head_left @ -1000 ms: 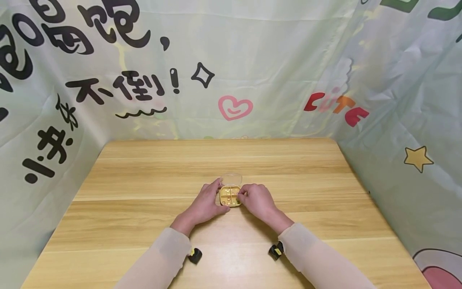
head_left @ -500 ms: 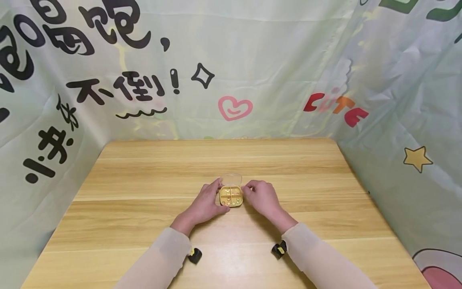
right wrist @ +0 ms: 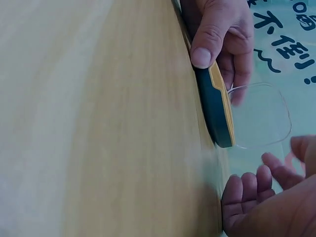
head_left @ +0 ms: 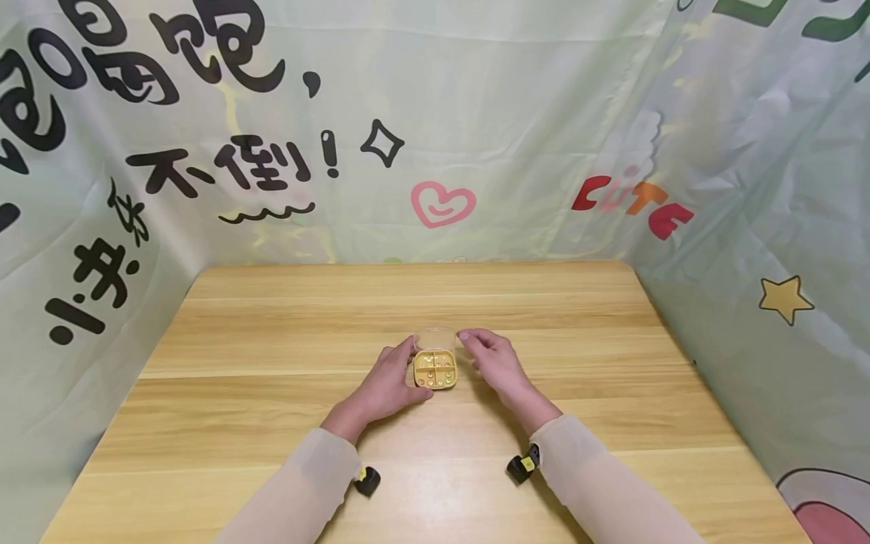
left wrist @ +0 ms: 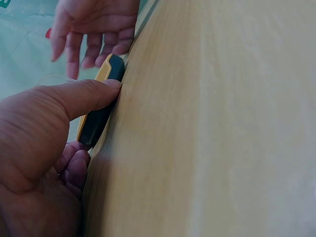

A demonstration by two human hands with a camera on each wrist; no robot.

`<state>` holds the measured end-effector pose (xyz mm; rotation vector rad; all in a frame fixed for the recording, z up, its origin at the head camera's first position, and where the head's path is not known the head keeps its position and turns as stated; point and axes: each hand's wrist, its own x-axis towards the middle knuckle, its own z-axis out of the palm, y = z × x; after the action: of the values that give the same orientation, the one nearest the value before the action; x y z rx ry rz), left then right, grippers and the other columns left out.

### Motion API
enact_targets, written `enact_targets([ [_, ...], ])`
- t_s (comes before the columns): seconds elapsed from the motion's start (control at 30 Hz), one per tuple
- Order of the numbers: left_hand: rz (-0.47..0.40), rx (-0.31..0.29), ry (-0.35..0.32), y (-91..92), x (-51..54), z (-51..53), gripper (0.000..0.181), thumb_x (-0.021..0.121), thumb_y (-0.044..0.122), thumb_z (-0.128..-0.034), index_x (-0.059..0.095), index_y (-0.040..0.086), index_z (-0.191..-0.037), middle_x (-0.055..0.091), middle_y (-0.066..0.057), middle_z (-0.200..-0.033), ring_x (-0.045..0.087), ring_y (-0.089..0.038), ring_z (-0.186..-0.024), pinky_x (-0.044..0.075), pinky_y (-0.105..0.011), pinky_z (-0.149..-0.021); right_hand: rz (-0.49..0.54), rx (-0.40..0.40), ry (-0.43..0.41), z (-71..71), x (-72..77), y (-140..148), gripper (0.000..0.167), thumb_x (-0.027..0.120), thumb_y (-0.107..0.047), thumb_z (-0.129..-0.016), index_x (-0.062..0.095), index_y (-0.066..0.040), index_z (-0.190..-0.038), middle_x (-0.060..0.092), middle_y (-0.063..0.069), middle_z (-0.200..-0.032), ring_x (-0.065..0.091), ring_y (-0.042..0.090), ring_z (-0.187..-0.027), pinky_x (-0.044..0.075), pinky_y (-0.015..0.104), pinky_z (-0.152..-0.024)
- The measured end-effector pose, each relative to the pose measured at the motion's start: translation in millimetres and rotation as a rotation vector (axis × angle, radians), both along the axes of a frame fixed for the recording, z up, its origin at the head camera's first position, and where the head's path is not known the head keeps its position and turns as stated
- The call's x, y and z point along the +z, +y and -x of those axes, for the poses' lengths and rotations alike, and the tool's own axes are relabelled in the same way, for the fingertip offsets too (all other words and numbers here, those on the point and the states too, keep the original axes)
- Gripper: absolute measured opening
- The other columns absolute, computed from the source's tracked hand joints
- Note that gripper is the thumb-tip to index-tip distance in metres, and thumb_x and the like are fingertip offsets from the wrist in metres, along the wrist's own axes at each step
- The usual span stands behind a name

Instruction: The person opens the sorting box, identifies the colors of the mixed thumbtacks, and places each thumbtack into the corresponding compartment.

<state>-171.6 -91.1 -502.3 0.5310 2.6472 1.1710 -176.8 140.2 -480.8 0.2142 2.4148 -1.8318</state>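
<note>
A small pill box (head_left: 436, 370) with a yellow divided tray and a dark green base (right wrist: 212, 106) sits mid-table. Small round pieces, too small to identify, lie in its compartments. Its clear lid (right wrist: 264, 116) stands raised at the far side. My left hand (head_left: 389, 385) grips the box from the left, thumb along the near side and fingers toward the back. Beside the lid's right edge is my right hand (head_left: 495, 365); its fingers are loosely extended and hold nothing visible. In the right wrist view, the right hand's thumb and index finger are apart, with the lid just beyond them.
The box is on a light wooden table (head_left: 272, 317). A printed cloth (head_left: 516, 113) hangs around the back and sides. Black wrist cameras (head_left: 522, 468) hang under both sleeves.
My right hand has drawn away from the compartments to the right, then moved up beside the raised lid, its fingers opening. My left hand and the box have stayed put.
</note>
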Motion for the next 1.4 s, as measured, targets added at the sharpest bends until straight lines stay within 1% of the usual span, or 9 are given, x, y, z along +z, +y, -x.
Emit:
enact_targets([
  [0.17,-0.003,0.003,-0.009,0.1,1.0,-0.3,0.109,0.091,0.028,-0.0823,0.026,0.003,-0.166,0.056,-0.012,-0.151,0.046,-0.032,-0.140,0.041,-0.050,-0.119,0.070,0.056,-0.031,-1.4,1.0,-1,0.046,0.055,-0.045,-0.108,0.068,-0.015,-0.141,0.061,0.009,-0.149,0.061,0.032,-0.119,0.050,0.043,-0.097],
  [0.27,-0.006,0.003,-0.014,0.0,1.3,-0.3,0.109,0.091,0.028,-0.0823,0.026,0.004,-0.166,0.055,-0.013,-0.151,0.045,-0.033,-0.140,0.041,-0.051,-0.119,0.087,0.075,-0.031,-1.9,1.0,-1,0.047,0.053,-0.046,-0.109,0.067,-0.015,-0.142,0.058,0.008,-0.154,0.059,0.034,-0.126,0.047,0.048,-0.104],
  [0.4,-0.011,-0.001,-0.011,0.0,0.9,0.2,0.106,0.091,0.028,-0.0821,0.029,0.007,-0.165,0.056,-0.012,-0.151,0.045,-0.032,-0.140,0.041,-0.052,-0.119,0.102,0.077,-0.033,-1.7,0.3,0,0.048,0.054,-0.047,-0.108,0.069,-0.014,-0.139,0.058,0.010,-0.153,0.059,0.035,-0.125,0.046,0.049,-0.106],
  [0.6,0.004,-0.001,-0.016,0.7,1.2,0.9,0.104,0.091,0.030,-0.0831,0.030,0.010,-0.165,0.054,-0.010,-0.155,0.045,-0.030,-0.141,0.041,-0.051,-0.119,0.101,0.066,-0.035,-2.3,-1.1,2,0.042,0.063,-0.044,-0.105,0.076,-0.008,-0.122,0.067,0.008,-0.141,0.061,0.033,-0.122,0.046,0.047,-0.105],
  [0.83,0.007,-0.002,-0.017,-0.8,1.6,0.7,0.107,0.091,0.031,-0.0826,0.028,0.009,-0.166,0.055,-0.010,-0.154,0.045,-0.030,-0.141,0.039,-0.050,-0.120,0.107,0.121,-0.020,-1.5,-4.5,2,0.029,0.077,-0.023,-0.096,0.075,-0.005,-0.119,0.073,0.006,-0.115,0.062,0.023,-0.112,0.047,0.036,-0.100],
  [1.0,-0.013,-0.032,-0.037,-3.4,2.9,1.2,0.114,0.094,0.041,-0.0789,0.027,0.009,-0.166,0.056,-0.006,-0.153,0.045,-0.028,-0.140,0.038,-0.050,-0.121,0.062,0.198,-0.010,-2.0,-4.3,7,0.035,0.079,-0.019,-0.094,0.073,-0.004,-0.125,0.072,0.009,-0.119,0.061,0.023,-0.114,0.047,0.034,-0.099],
  [1.13,-0.026,-0.043,-0.066,-6.4,5.0,1.7,0.113,0.093,0.050,-0.0772,0.033,0.010,-0.165,0.055,-0.006,-0.151,0.046,-0.025,-0.138,0.039,-0.051,-0.120,0.018,0.263,-0.010,-3.2,-3.8,10,0.047,0.082,-0.018,-0.092,0.068,-0.005,-0.134,0.067,0.014,-0.133,0.060,0.029,-0.121,0.048,0.042,-0.107],
  [1.27,-0.038,-0.039,-0.100,-9.1,6.4,2.1,0.106,0.088,0.058,-0.0799,0.038,0.015,-0.163,0.052,-0.007,-0.153,0.047,-0.024,-0.137,0.041,-0.052,-0.118,-0.050,0.319,-0.005,-3.7,-4.9,12,0.057,0.083,-0.020,-0.090,0.063,-0.007,-0.142,0.058,0.016,-0.147,0.056,0.035,-0.131,0.044,0.052,-0.116],
  [1.4,-0.041,-0.045,-0.104,-10.7,5.5,3.2,0.098,0.080,0.064,-0.0851,0.041,0.017,-0.162,0.050,-0.008,-0.154,0.046,-0.023,-0.137,0.041,-0.052,-0.117,-0.128,0.371,0.024,-3.6,-4.6,12,0.063,0.085,-0.023,-0.090,0.061,-0.008,-0.146,0.053,0.015,-0.152,0.051,0.037,-0.139,0.039,0.055,-0.120],
])
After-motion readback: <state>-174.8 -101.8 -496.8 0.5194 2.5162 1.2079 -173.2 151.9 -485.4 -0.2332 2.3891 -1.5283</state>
